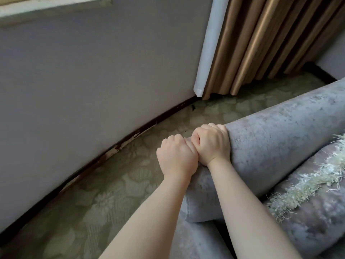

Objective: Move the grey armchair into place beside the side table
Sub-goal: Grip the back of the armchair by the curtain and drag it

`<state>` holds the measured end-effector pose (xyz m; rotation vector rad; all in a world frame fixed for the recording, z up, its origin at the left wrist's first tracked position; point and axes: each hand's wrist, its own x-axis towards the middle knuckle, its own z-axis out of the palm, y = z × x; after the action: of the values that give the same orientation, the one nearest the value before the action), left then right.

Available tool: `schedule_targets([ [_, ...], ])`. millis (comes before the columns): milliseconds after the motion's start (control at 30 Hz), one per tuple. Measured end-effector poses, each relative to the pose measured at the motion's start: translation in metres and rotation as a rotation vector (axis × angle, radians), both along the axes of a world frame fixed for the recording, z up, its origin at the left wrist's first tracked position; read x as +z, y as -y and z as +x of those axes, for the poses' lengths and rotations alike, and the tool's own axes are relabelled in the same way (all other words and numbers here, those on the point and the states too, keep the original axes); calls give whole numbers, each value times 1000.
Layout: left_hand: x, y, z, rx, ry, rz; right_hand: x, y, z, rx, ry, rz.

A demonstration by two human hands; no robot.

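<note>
The grey armchair [276,131] fills the lower right; I see its padded, rounded top edge running from the centre up to the right. My left hand [176,157] and my right hand [212,144] sit side by side, both clenched over the near corner of that padded edge. A grey cushion with a pale shaggy fringe [306,186] lies on the chair below the edge. The side table is not in view.
A grey wall [93,81] with a dark, chipped skirting board [119,144] runs along the left. Brown pleated curtains [261,43] hang at the back right. A strip of green floral carpet [115,184] lies between wall and chair.
</note>
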<state>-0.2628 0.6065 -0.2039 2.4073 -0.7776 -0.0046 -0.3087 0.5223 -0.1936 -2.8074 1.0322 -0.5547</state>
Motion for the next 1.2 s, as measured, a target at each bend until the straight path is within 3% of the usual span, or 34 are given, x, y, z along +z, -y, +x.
schedule_targets([
  [533,-1,3,4,41,60,23,-2,4,2,25,65,36],
  [833,15,-15,-41,91,2,62,11,-12,-38,173,-156,99],
  [1200,7,-53,-59,73,11,36,8,-47,-57,136,-145,29],
])
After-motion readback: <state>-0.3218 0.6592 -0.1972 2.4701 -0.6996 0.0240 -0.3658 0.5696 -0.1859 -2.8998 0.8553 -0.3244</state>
